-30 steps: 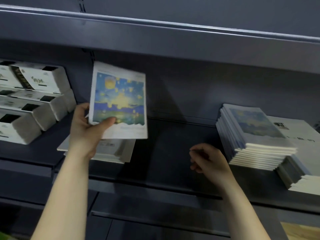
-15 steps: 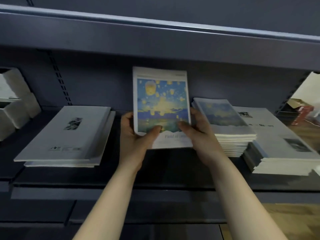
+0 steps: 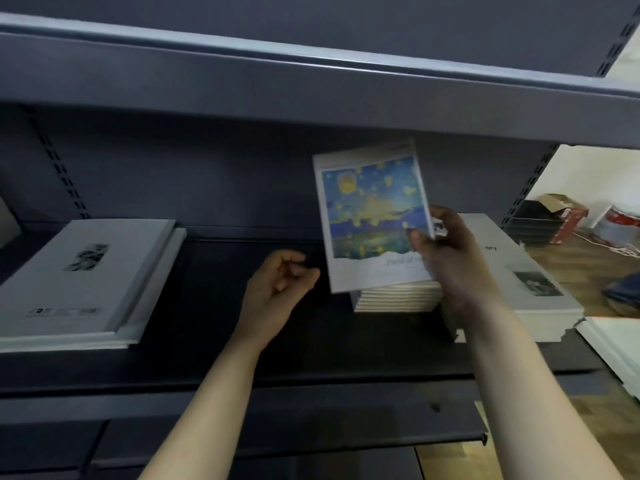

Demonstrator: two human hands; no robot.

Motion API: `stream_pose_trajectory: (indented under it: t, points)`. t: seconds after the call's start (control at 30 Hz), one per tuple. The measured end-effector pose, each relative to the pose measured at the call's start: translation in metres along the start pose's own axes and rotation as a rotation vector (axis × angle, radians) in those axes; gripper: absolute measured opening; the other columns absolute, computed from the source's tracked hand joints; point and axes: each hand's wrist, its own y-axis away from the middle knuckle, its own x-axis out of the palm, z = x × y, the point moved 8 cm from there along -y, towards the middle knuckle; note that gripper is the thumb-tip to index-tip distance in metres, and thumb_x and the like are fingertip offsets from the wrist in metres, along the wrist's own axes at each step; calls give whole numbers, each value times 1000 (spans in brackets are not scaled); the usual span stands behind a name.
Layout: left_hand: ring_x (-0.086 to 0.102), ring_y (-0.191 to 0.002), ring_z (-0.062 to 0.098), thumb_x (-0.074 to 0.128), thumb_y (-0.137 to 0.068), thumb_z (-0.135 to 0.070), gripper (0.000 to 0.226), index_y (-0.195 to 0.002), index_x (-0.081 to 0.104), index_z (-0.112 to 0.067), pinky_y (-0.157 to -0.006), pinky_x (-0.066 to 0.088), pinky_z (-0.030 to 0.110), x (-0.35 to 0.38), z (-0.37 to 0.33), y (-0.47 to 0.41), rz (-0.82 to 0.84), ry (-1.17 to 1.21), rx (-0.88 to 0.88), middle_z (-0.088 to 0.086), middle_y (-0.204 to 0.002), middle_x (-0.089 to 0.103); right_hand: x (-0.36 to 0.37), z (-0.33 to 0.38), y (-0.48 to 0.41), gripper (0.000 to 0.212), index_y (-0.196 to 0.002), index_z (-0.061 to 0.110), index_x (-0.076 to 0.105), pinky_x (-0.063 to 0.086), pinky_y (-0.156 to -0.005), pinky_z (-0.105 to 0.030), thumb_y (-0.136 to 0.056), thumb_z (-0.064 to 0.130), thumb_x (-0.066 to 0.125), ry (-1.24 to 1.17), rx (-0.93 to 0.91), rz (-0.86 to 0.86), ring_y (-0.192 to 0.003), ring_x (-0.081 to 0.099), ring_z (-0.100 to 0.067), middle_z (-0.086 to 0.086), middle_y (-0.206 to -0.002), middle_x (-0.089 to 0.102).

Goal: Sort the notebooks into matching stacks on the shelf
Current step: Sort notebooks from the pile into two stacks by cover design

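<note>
Head view, single item in transit. Painted-cover notebook [image 3: 372, 216]: blue and yellow night-sky print, right of centre frame, held nearly upright with its long axis running top to bottom and leaning a little to the left, cover facing the camera. Right hand [image 3: 446, 251]: clamped on the notebook's lower right edge, thumb across the cover, fingers behind. Left hand [image 3: 277, 289]: centre frame, just beside the notebook's lower left corner and apart from it, fingers loosely curled round nothing. Matching stack [image 3: 398, 299]: cream page edges showing, lying flat on the shelf [image 3: 242, 358] directly under the notebook's lower edge; whether the two touch cannot be told. The placing appears to turn on this: the stack lies straight below the right hand, the nearer hand, so the notebook needs tipping flat onto it. Grey stack [image 3: 86, 282]: left of frame, well apart. Second grey stack [image 3: 540, 296]: right of frame, just beside the matching stack.
</note>
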Motion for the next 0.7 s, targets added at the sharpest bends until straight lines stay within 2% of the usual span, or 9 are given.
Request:
stream_pose_trajectory:
  t: [0.1, 0.17, 0.23, 0.3, 0.4, 0.5, 0.63, 0.7]
  points:
    - [64, -86, -1, 73, -81, -33, 23, -101, 63, -26, -74, 47, 10, 1, 26, 3, 10, -195, -50, -9, -90, 69, -32, -6, -18, 19, -102, 29, 62, 52, -82, -40, -90, 15, 66, 38, 34, -49, -93, 67, -21, -6, -101, 71]
    - [62, -89, -6, 71, -83, -31, 20, -101, 63, -27, -78, 46, 8, 4, 38, 6, 20, -303, -69, -13, -93, 67, -50, -12, -29, 21, -109, 26, 62, 50, -75, -35, -89, 20, 66, 100, 61, -85, -94, 65, -22, -5, -104, 70]
    - [59, -93, -7, 69, -84, -32, 21, -104, 64, -26, -81, 44, 8, 8, 42, 6, 27, -420, -31, -15, -98, 66, -66, -20, -39, 32, -120, 19, 60, 45, -71, -30, -89, 24, 67, 170, 98, -117, -91, 62, -19, -5, -105, 69]
    - [57, -95, -7, 68, -85, -33, 24, -107, 64, -26, -80, 40, 5, 12, 41, 6, 47, -519, 15, -17, -101, 64, -73, -27, -47, 34, -122, 14, 61, 44, -71, -28, -89, 22, 66, 206, 128, -110, -87, 60, -18, -6, -101, 68]
    - [56, -96, -5, 67, -85, -33, 25, -109, 63, -27, -79, 36, 3, 13, 42, 4, 56, -594, 31, -16, -103, 63, -71, -32, -53, 25, -113, 8, 66, 40, -67, -28, -90, 16, 65, 241, 141, -73, -75, 55, -19, -7, -87, 64]
    - [55, -96, -6, 67, -85, -32, 24, -108, 64, -26, -78, 34, 0, 12, 43, 3, 52, -606, 17, -16, -103, 63, -66, -31, -55, 14, -101, 5, 68, 37, -71, -32, -89, 12, 66, 279, 137, -62, -79, 54, -21, -13, -88, 62]
    - [56, -99, -1, 67, -85, -32, 25, -109, 64, -25, -81, 36, 5, 14, 43, 3, 52, -632, 21, -13, -105, 63, -57, -29, -60, 3, -88, 6, 68, 39, -70, -31, -87, 8, 67, 319, 101, -53, -78, 55, -22, -14, -86, 62]
    - [56, -101, 1, 67, -85, -32, 26, -109, 64, -25, -85, 40, 14, 15, 44, 3, 51, -640, 19, -12, -106, 64, -54, -30, -64, 11, -87, 0, 68, 38, -65, -30, -87, 11, 68, 374, 80, -66, -69, 53, -22, -14, -80, 61]
